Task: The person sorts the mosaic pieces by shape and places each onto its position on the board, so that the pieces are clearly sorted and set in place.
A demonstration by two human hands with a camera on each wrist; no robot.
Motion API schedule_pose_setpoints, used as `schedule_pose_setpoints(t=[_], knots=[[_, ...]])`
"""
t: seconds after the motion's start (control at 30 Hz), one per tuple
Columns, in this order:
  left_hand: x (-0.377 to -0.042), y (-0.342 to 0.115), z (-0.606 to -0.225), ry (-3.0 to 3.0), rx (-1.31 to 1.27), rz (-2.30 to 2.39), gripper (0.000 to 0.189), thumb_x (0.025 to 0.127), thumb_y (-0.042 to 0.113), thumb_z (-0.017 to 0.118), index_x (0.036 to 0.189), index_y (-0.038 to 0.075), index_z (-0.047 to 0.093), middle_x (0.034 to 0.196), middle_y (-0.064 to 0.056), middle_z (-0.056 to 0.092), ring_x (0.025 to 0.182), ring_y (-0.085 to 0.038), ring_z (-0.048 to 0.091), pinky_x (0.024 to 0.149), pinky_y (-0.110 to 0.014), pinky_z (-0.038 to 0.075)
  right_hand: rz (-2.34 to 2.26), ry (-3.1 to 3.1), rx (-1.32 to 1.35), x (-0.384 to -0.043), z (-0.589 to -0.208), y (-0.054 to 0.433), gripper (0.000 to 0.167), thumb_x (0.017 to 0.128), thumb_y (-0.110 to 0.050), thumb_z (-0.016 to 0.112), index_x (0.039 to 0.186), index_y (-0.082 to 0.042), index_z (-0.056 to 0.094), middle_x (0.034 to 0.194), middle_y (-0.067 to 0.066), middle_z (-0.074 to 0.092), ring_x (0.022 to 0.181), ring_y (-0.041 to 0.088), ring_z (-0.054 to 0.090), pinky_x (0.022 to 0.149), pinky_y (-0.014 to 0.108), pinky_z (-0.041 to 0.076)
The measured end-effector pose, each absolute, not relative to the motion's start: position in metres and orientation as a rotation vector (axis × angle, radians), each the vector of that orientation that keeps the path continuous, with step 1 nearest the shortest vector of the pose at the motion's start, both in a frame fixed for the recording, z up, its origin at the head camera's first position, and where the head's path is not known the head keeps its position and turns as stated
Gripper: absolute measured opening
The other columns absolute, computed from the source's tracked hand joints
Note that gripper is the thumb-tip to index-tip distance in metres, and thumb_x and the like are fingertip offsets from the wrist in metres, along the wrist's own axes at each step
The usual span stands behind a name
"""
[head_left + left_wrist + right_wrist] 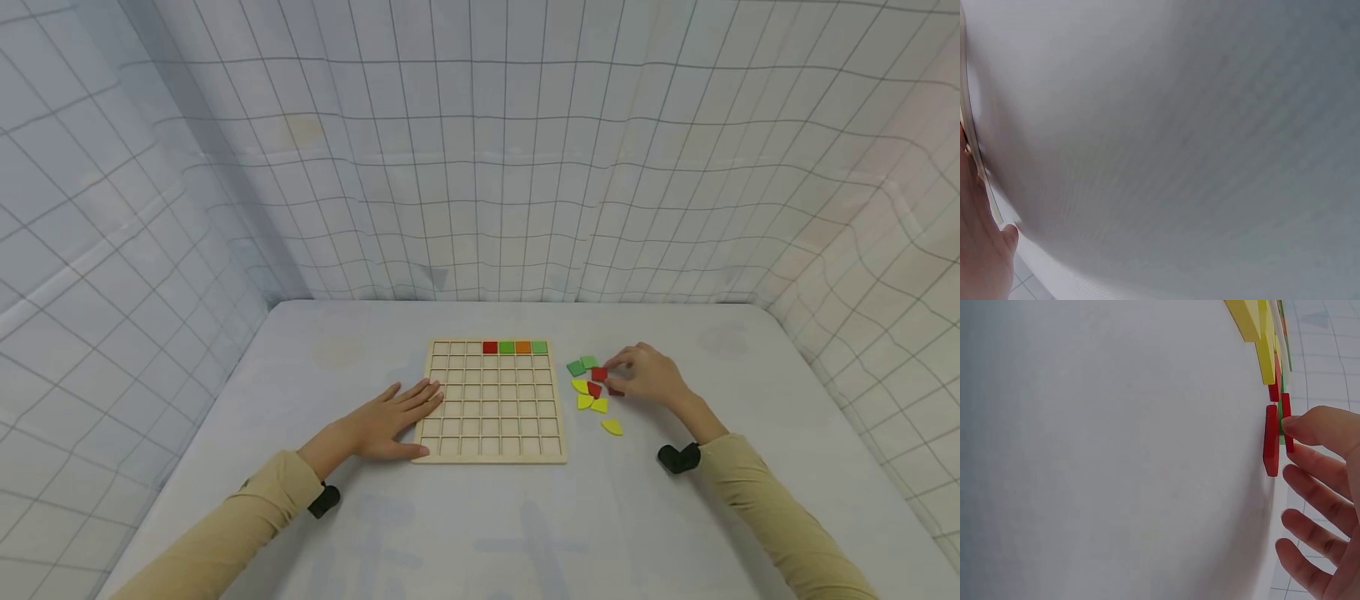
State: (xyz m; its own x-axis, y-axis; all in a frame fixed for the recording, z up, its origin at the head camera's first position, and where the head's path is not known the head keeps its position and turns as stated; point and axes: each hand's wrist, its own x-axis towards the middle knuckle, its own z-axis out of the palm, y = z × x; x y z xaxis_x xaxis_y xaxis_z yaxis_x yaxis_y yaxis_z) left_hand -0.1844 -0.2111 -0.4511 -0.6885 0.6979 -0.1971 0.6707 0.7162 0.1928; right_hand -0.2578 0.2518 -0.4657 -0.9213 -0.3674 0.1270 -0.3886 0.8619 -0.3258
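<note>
Rests the left hand (390,423) against the left side of a pale gridded board (491,458), with straight, spread fingers reaching over the border and with the thumb at the near left corner. Shows in the left wrist view only part of that hand and the board's edge; cannot tell from there what the fingertips touch.

Pinches a red square tile (599,374) between thumb and index finger of the right hand (648,373), just beyond the right edge of the board. Holds the other three fingers apart from the tile, per the right wrist view. Has a darker red piece (616,392) by the thumb, partly hidden.

Carries in the board's far row, at the right end, four seated tiles: in order, a deep red tile (490,347), a green tile (507,347), an orange tile (522,347) and, in the corner compartment, a pale green tile (539,347).

Lists loose on the white table (630,517), right of the board: two loose green tiles (588,362) farthest back, a smaller-looking red piece (594,389) and four yellow pieces (612,427), including a curved-edged one lying apart, nearest the person.

Wears tan sleeves (780,517) and dark wrist devices (678,458).
</note>
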Motion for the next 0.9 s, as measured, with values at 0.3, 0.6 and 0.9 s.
schedule_pose_setpoints(t=[0.3, 0.6, 0.9], knots=[[-0.185, -0.211, -0.452, 2.667, 1.081, 0.148, 0.085, 0.093, 0.059, 0.048, 0.155, 0.012, 0.016, 0.163, -0.010, 0.010, 0.150, -0.031, 0.010, 0.117, -0.060, 0.011, 0.569, -2.939, 0.595, -0.254, -0.459, 0.252, 0.025, 0.082, -0.027, 0.072, 0.100, -0.010, 0.076, 0.101, 0.009, 0.070, 0.091, 0.025, 0.059, 0.069, 0.038, 0.053], [-0.184, -0.211, -0.452, 2.667, 1.071, 0.148, 0.085, 0.093, 0.059, 0.048, 0.155, 0.013, 0.016, 0.163, -0.010, 0.009, 0.150, -0.030, 0.010, 0.117, -0.060, 0.011, 0.565, -2.897, 0.597, -0.259, -0.454, 0.247, 0.028, 0.083, -0.028, 0.071, 0.103, -0.009, 0.074, 0.099, 0.008, 0.069, 0.091, 0.025, 0.058, 0.068, 0.038, 0.052], [-0.184, -0.210, -0.451, 2.667, 1.072, 0.140, 0.085, 0.093, 0.059, 0.048, 0.156, 0.013, 0.015, 0.163, -0.010, 0.009, 0.150, -0.030, 0.010, 0.117, -0.060, 0.011, 0.608, -2.938, 0.555, -0.268, -0.453, 0.231, 0.028, 0.083, -0.029, 0.069, 0.103, -0.009, 0.075, 0.100, 0.007, 0.071, 0.090, 0.024, 0.059, 0.069, 0.036, 0.052]])
